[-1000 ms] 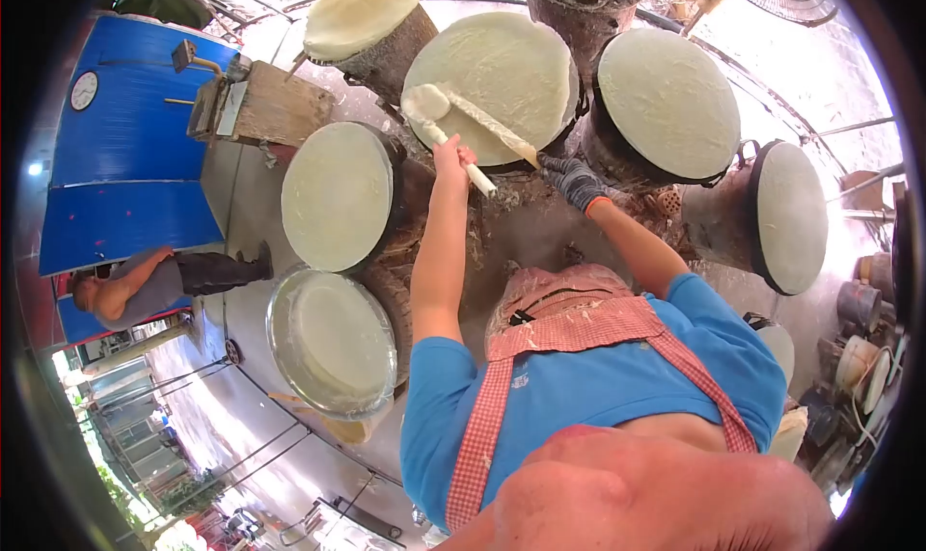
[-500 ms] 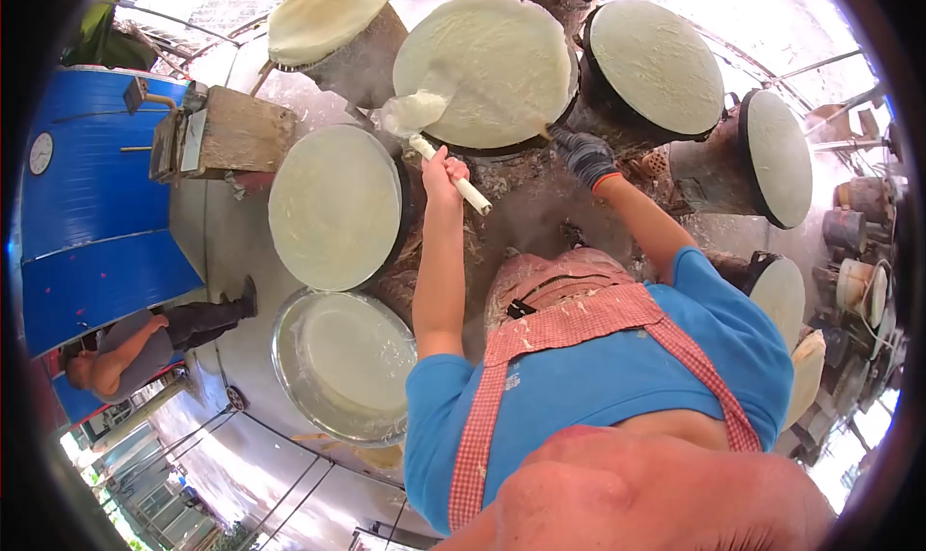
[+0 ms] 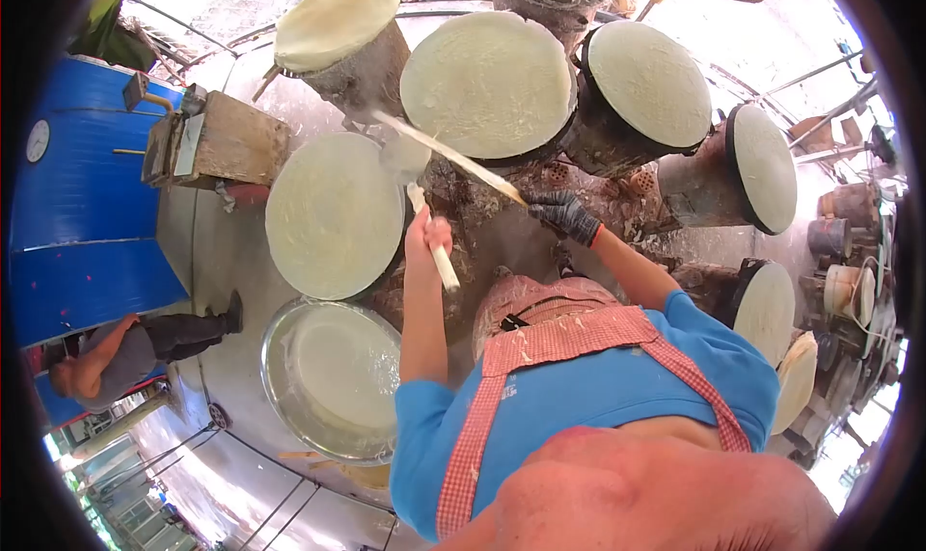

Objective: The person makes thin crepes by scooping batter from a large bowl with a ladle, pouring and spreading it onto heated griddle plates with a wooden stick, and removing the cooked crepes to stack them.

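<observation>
Closed in a fist at the frame's centre, the bare left hand (image 3: 427, 239) grips the white, cylindrical handle of a round-bowled ladle (image 3: 417, 196); the motion-blurred bowl sits just above, by the right edge of a smooth, pale, circular sheet (image 3: 333, 214) left of centre. To its right, the right hand (image 3: 564, 215), in a dark grey knitted glove, is closed on the tan end of a long, white-smeared wooden stick (image 3: 451, 156), which slants toward the upper left.

If the ladle tips, batter could probably drip onto the floor. Stick and bowl lie so close in view that a careless wrist turn might knock them together, and a low stick could gouge a soft sheet.

At lower left, a shiny, round basin (image 3: 274, 358) contains thick, cream-coloured liquid (image 3: 345, 368). At upper centre, a second pale, circular sheet (image 3: 485, 83) looks ridged and streaky. Farther right, a scuffed, brownish, drum-shaped stand (image 3: 694, 185) supports another flat disc (image 3: 767, 170), dark along its rim.
</observation>
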Motion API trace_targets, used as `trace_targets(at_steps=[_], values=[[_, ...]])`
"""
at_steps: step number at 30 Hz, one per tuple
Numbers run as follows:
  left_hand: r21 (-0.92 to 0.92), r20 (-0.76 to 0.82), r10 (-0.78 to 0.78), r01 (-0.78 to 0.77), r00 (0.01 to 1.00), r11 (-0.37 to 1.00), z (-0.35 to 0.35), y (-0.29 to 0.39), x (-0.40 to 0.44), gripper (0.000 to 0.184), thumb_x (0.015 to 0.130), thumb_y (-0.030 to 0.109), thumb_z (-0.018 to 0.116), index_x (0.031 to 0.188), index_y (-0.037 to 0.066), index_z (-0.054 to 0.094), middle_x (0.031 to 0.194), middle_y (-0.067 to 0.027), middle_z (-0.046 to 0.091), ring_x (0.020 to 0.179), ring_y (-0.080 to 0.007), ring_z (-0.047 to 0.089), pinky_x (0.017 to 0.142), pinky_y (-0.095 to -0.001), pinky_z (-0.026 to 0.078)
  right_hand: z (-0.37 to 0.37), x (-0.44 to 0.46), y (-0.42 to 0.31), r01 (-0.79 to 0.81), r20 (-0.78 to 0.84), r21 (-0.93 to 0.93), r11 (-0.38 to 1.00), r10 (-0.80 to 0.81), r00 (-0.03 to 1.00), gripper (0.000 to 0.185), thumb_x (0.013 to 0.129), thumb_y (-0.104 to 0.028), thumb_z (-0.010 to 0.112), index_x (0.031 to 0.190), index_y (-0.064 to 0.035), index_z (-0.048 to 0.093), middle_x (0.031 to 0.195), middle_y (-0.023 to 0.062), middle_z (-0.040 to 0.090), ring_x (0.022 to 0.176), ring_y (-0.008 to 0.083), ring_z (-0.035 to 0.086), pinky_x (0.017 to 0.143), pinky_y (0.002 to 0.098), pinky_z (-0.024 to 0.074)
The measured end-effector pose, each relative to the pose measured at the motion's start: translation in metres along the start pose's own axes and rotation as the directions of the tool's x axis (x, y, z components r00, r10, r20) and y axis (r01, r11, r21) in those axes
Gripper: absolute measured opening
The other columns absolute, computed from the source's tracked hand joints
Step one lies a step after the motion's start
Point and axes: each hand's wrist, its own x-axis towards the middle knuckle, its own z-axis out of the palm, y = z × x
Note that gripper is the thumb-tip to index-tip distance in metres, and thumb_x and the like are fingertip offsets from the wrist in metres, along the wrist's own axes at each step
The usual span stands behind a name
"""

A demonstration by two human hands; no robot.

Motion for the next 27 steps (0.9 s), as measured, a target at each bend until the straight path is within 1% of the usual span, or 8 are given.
trace_targets(at_steps=[5,7,9,19,21,22,24,27], values=[[-0.229,0.290,-0.108,0.179,0.951,0.957,-0.017,-0.039,-0.071,0.021,0.091,0.027,0.038,0.091,0.007,0.046,0.053,0.0006,0.028,0.039,-0.0077,0.029,0.033,-0.0214,0.028,-0.013,0.056,0.015,0.477,-0.244,0.325,0.817,-0.415,0.877,0.032,0.079,-0.018,0.061,0.110,-0.0110,0.057,0.083,-0.0017,0.061,0.067,0.0058,0.050,0.058,0.0222,0.0423],[-0.202,0.422,-0.076,0.176,0.903,0.963,-0.027,-0.061,-0.090,0.028,0.092,0.026,0.034,0.110,0.010,0.048,0.055,-0.0004,0.029,0.039,-0.0080,0.029,0.034,-0.0218,0.029,-0.061,0.099,0.064,0.299,-0.157,-0.480,0.825,-0.416,0.896,0.031,0.088,-0.020,0.042,0.114,-0.0085,0.053,0.088,0.0042,0.059,0.065,0.0109,0.052,0.057,0.0213,0.0425],[-0.139,0.558,0.032,0.055,0.829,0.989,-0.040,-0.092,-0.117,0.036,0.093,0.025,0.030,0.129,0.027,0.030,0.058,-0.0017,0.031,0.040,-0.0089,0.031,0.034,-0.0226,0.032,-0.072,0.085,0.057,0.107,-0.021,-0.330,0.938,-0.120,0.992,0.031,0.079,-0.018,0.058,0.109,-0.0124,0.057,0.071,-0.0018,0.058,0.060,0.0054,0.046,0.054,0.0226,0.0394],[-0.522,0.236,0.446,-0.274,0.864,0.808,-0.157,-0.201,-0.223,0.031,0.092,0.025,0.035,0.113,0.004,0.044,0.056,-0.0010,0.032,0.041,-0.0089,0.033,0.035,-0.0213,0.032,0.016,-0.028,0.071,-0.023,0.255,-0.651,0.758,0.247,0.935,0.031,0.076,-0.020,0.063,0.105,-0.0092,0.058,0.065,0.0016,0.057,0.053,0.0083,0.048,0.047,0.0241,0.0393],[-0.485,0.386,0.545,-0.338,0.744,0.806,-0.201,-0.210,-0.248,0.026,0.091,0.027,0.037,0.098,0.006,0.050,0.059,-0.0011,0.032,0.041,-0.0091,0.031,0.033,-0.0206,0.029,0.039,-0.011,0.092,0.576,0.531,-0.644,0.504,-0.249,0.810,0.030,0.076,-0.029,0.061,0.097,-0.0089,0.060,0.058,0.0037,0.055,0.055,0.0188,0.053,0.052,0.0308,0.0443],[-0.416,0.328,0.618,-0.478,0.714,0.774,-0.214,-0.212,-0.264,0.017,0.089,0.023,0.041,0.097,0.008,0.044,0.060,-0.0013,0.035,0.041,-0.0093,0.033,0.031,-0.0194,0.027,0.053,0.012,0.115,0.353,0.418,-0.402,0.845,-0.174,0.892,0.031,0.076,-0.030,0.060,0.096,-0.0068,0.059,0.063,0.0078,0.056,0.063,0.0228,0.056,0.058,0.0335,0.0449],[-0.130,0.097,0.771,-0.760,0.630,0.637,-0.206,-0.209,-0.300,0.016,0.088,0.019,0.042,0.102,0.011,0.041,0.060,-0.0014,0.036,0.042,-0.0091,0.034,0.030,-0.0189,0.027,0.099,0.026,0.107,0.482,0.481,-0.530,0.698,-0.221,0.848,0.032,0.077,-0.031,0.058,0.093,-0.0038,0.057,0.073,0.0136,0.058,0.076,0.0276,0.058,0.065,0.0370,0.0452],[0.323,-0.110,0.878,-0.819,0.466,0.475,-0.235,-0.169,-0.344,0.033,0.083,0.005,0.042,0.112,0.017,0.030,0.059,-0.0017,0.038,0.043,-0.0083,0.036,0.030,-0.0185,0.026,0.215,-0.013,0.034,0.720,0.724,-0.689,-0.085,-0.124,0.679,0.029,0.078,-0.028,0.053,0.092,-0.0035,0.057,0.081,0.0158,0.059,0.080,0.0314,0.057,0.066,0.0409,0.0442]])
